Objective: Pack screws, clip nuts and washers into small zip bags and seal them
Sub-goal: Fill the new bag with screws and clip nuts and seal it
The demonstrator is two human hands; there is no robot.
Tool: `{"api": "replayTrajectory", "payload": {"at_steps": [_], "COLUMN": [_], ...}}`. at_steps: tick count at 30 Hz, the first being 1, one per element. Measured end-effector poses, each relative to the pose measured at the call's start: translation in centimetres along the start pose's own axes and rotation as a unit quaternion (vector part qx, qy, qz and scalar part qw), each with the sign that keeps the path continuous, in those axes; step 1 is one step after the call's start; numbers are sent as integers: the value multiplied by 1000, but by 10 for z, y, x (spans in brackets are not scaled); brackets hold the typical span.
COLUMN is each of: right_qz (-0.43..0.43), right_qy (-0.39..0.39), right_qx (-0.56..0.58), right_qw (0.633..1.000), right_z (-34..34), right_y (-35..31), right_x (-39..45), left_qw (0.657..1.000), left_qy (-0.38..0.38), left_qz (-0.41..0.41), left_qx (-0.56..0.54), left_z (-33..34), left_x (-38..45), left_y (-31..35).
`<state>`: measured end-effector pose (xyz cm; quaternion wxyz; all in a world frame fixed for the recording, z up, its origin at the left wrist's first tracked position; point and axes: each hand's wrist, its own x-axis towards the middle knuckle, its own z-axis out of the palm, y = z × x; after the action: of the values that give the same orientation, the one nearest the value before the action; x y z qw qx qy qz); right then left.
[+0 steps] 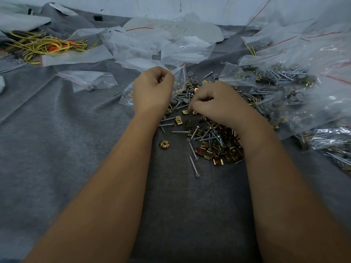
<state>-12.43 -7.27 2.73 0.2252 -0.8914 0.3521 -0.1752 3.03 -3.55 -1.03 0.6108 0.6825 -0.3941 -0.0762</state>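
My left hand (152, 90) pinches the mouth of a small clear zip bag (179, 76) with a red seal line, holding it up off the grey cloth. My right hand (218, 103) is curled over a loose heap of hardware (214, 141) made of silver screws, brass-coloured clip nuts and grey washers. Its fingertips pinch small pieces at the heap's left edge, near a clip nut (184, 112). Grey washers (193, 78) lie just beyond the bag. What the right fingers hold is mostly hidden.
Filled zip bags (284, 78) of screws and nuts pile up at the right. Empty clear bags (152, 48) are scattered at the back, and one bag with a washer (89, 82) lies left. Yellow and orange wires (43, 46) sit far left. Stray screws (193, 166) lie nearby.
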Motion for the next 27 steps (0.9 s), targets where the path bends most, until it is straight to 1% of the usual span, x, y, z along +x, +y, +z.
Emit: {"api": "replayTrajectory", "payload": {"at_steps": [2, 5, 6, 11, 13, 15, 17, 18, 21, 23, 25, 27], "right_qz": [-12, -38, -41, -57, -56, -36, -26, -28, -39, -34, -22, -14], "right_qy": [4, -6, -7, 36, 68, 120, 171, 184, 188, 195, 190, 141], "right_qx": [-23, -145, -169, -195, -146, -36, 43, 66, 117, 133, 112, 47], "right_qw": [1000, 989, 985, 978, 985, 992, 984, 980, 974, 971, 975, 989], "right_z": [2, 8, 10, 16, 16, 14, 14, 14, 15, 13, 10, 6], "right_y": [-1, 2, 3, 4, 6, 7, 5, 3, -1, 0, 2, 3], "right_x": [2, 6, 7, 9, 10, 9, 8, 8, 8, 7, 6, 5], "left_qw": [1000, 1000, 1000, 1000, 1000, 999, 997, 996, 995, 997, 998, 999], "left_qy": [0, 0, -2, -8, -14, -29, -52, -62, -74, -61, -41, -24], "left_qz": [0, -1, -2, -1, 0, 8, 24, 31, 40, 32, 18, 8], "left_qx": [0, -2, -3, 7, 15, 29, 42, 46, 53, 46, 40, 33], "left_z": [0, 1, 0, 1, 1, 1, 1, 1, 1, 0, 0, 0], "left_x": [0, 0, 1, 1, 1, -1, -3, -4, -5, -4, -3, -2], "left_y": [-1, -1, -2, -2, -1, 0, 2, 3, 4, 4, 3, 3]}}
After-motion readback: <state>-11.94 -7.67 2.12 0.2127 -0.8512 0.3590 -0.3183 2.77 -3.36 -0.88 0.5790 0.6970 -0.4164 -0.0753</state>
